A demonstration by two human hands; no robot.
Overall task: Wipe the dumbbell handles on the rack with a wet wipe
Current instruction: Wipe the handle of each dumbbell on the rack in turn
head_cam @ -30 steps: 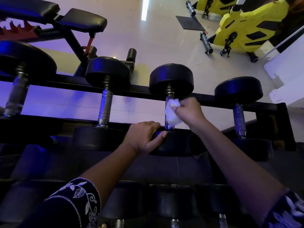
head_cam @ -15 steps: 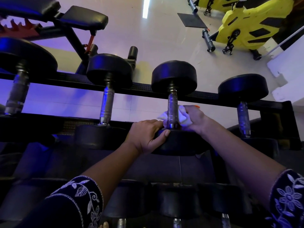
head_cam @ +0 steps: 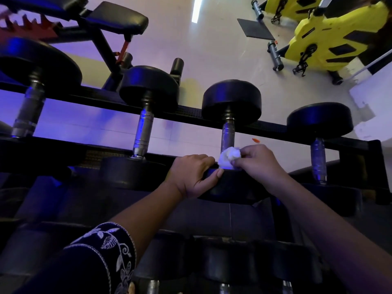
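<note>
The right hand is pinching a bunched wet wipe against the near end of one dumbbell handle on the top row of the rack. The left hand is gripping that dumbbell's near head — probably steadying it against rolling. The wipe is hiding the handle's base, and the lower dumbbells are sitting in shadow — their handles cut off by the frame edge.

Dim violet-blue light, ceiling-strip glare on the pale floor, wide-angle edge bending.
</note>
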